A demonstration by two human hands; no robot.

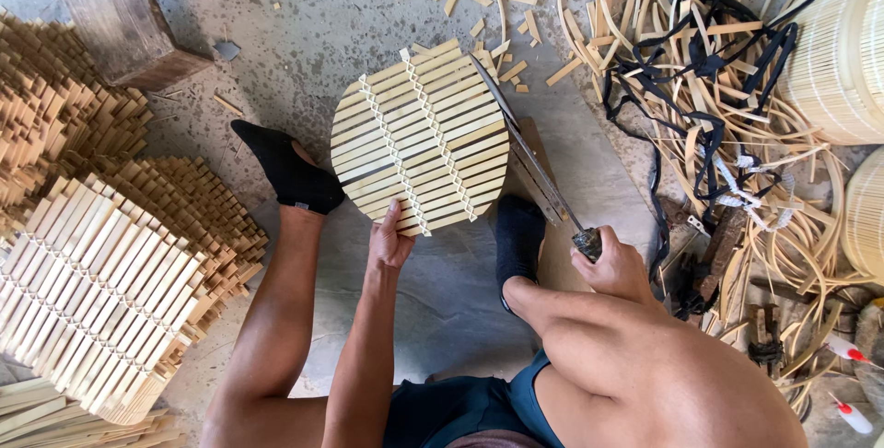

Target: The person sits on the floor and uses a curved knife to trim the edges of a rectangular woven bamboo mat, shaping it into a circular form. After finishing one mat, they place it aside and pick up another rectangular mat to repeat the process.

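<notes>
In the middle of the frame, the left hand (390, 244) pinches the bottom edge of a round mat of bamboo slats (420, 138), holding it up on a wooden board (543, 218). The right hand (615, 268) is closed tight around the dark handle of a long knife (520, 149), and the blade lies along the mat's right edge. Two feet in black socks (293, 172) sit close by, one on each side of the mat. At the left of the frame are piles of slat mats (92, 291), and at the upper right is a heap of bamboo strips (700, 70). The knife could slip off the edge and hit the near foot or the fingers holding the mat. The mat could also turn in the hand, so the cut goes crooked.
</notes>
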